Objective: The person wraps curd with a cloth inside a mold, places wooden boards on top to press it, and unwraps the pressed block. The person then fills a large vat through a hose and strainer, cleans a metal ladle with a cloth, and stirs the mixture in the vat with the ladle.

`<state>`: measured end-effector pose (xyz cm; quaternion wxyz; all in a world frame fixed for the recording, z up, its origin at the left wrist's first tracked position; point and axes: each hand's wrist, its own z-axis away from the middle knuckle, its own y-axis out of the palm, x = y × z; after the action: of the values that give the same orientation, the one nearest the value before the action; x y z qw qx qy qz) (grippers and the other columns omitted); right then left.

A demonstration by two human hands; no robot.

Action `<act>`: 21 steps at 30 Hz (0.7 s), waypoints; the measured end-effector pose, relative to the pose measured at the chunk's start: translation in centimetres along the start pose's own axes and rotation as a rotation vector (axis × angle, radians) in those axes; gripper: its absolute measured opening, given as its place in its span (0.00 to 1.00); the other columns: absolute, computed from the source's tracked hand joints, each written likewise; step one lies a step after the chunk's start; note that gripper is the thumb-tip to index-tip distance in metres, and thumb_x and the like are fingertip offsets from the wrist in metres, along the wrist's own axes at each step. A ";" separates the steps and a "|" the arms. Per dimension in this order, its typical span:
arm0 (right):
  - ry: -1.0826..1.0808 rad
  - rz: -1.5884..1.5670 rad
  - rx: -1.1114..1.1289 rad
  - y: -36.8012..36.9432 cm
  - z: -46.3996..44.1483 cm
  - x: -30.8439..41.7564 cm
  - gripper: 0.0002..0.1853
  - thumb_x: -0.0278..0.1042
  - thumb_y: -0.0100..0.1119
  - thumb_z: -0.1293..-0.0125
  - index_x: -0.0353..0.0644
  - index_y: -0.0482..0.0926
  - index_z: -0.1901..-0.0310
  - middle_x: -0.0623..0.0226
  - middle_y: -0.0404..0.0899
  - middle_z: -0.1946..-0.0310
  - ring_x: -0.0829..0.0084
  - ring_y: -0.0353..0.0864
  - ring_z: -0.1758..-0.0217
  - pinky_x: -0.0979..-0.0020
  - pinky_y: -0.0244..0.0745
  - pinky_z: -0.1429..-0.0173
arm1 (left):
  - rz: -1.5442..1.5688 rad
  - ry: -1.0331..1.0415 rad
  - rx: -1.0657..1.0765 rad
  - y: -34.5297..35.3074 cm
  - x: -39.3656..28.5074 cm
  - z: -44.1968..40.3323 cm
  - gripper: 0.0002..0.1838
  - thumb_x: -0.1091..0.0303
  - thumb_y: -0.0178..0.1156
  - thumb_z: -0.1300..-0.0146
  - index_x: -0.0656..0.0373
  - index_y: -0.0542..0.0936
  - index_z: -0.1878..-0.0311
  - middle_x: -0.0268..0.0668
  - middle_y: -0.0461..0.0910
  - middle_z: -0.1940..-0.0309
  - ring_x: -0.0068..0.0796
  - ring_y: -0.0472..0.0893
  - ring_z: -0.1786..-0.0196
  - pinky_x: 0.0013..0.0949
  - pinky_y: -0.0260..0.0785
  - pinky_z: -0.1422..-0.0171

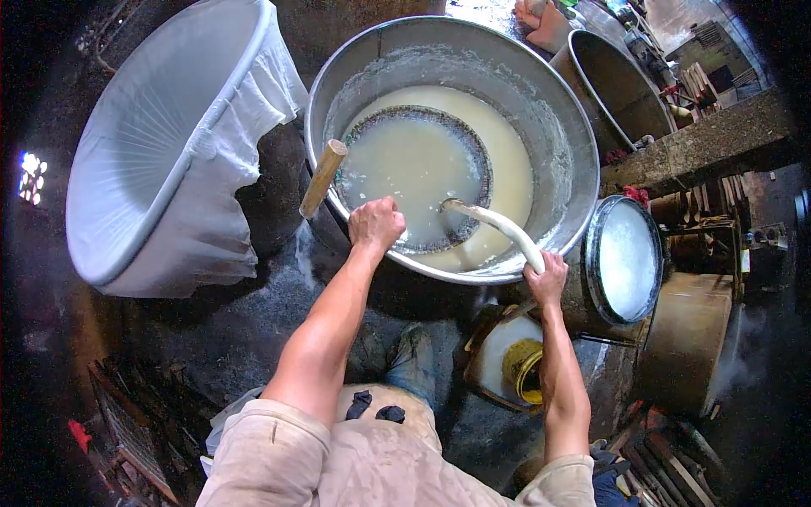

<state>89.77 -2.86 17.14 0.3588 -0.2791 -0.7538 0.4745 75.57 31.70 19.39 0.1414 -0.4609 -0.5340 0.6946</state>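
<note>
My left hand (376,224) is closed in a fist where the rim of a big metal vat (568,127) and the edge of a round sieve-like basket (486,152) come close together; what lies under its fingers is hidden. The basket sits in the vat, in cloudy, cream-coloured liquid (511,182) that also fills its inside. My right hand (546,277) is wrapped around a thick, curved white hose (507,226) above the vat's near right rim. The hose's far end reaches down to the liquid inside the basket.
A wooden handle (323,177) stands against the vat's left rim. Left is a large tub lined with white cloth (182,144). At right are a drum of white, frothy liquid (627,258), a yellow bucket (530,376) and a concrete ledge (718,139). Another metal vat (604,93) stands behind.
</note>
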 end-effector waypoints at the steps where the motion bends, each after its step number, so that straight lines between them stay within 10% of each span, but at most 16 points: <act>1: 0.000 0.001 0.000 0.0 0.0 0.0 0.17 0.37 0.62 0.55 0.44 0.76 0.60 0.64 0.78 0.65 0.59 0.74 0.57 0.58 0.66 0.53 | 0.004 0.000 -0.005 0.0 0.0 0.0 0.10 0.64 0.55 0.52 0.55 0.82 0.69 0.45 0.82 0.70 0.43 0.82 0.64 0.42 0.74 0.56; 21: -0.008 0.000 -0.034 -0.6 -0.1 0.8 0.16 0.39 0.61 0.55 0.45 0.77 0.62 0.63 0.77 0.68 0.59 0.74 0.59 0.57 0.67 0.53 | -0.004 -0.003 0.008 -0.6 -0.5 0.1 0.09 0.64 0.55 0.51 0.55 0.81 0.69 0.44 0.82 0.70 0.43 0.82 0.64 0.42 0.74 0.56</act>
<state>89.37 -2.39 17.91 0.3512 -0.2833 -0.7630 0.4628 75.60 31.55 20.15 0.1437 -0.4581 -0.5324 0.6971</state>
